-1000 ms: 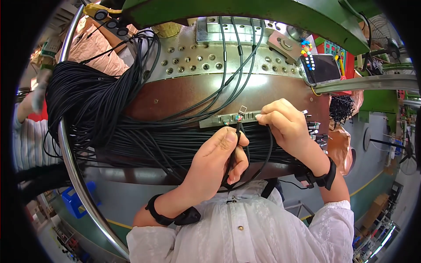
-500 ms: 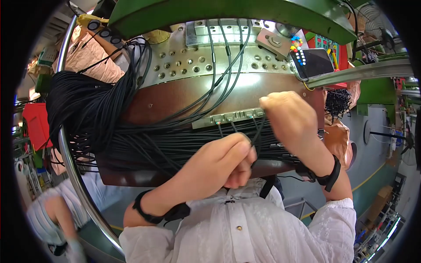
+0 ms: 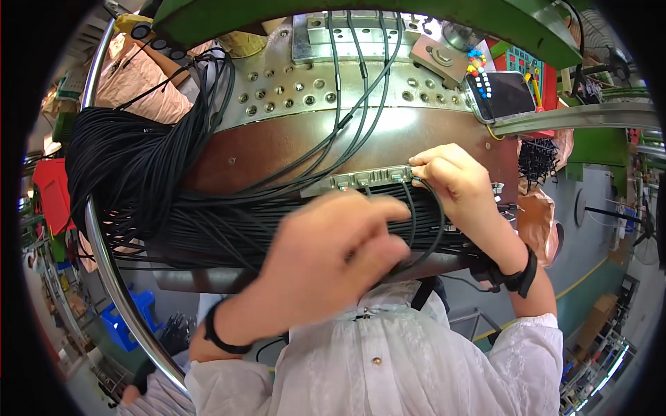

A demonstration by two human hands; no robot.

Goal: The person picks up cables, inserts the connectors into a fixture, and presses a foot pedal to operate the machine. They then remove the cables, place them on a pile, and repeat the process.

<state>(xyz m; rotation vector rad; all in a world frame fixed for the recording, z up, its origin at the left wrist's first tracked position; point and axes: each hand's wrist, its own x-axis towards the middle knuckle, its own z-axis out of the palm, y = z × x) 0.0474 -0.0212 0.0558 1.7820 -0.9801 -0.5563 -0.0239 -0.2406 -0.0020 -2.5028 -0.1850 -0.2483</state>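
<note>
just below the right hand (image 3: 458,182), which pinches its end beside the slotted metal strip (image 3: 380,177), a black cable (image 3: 442,218) loops, probably light, springy and best held close behind its delicate tip, while the blurred left hand (image 3: 322,249) hovers leftward, fingers parted.

One bare left hand (image 3: 326,256) and one bare right hand (image 3: 454,177); one narrow grey slotted metal strip (image 3: 317,188); one looped black cable (image 3: 441,211) at the right fingers; two black wristbands (image 3: 526,275); four thin black upper cables (image 3: 338,80); one dark-screened rectangular phone (image 3: 512,96); one multicoloured beaded strap (image 3: 483,78). The heaped black cables (image 3: 118,149) cannot be counted.
</note>
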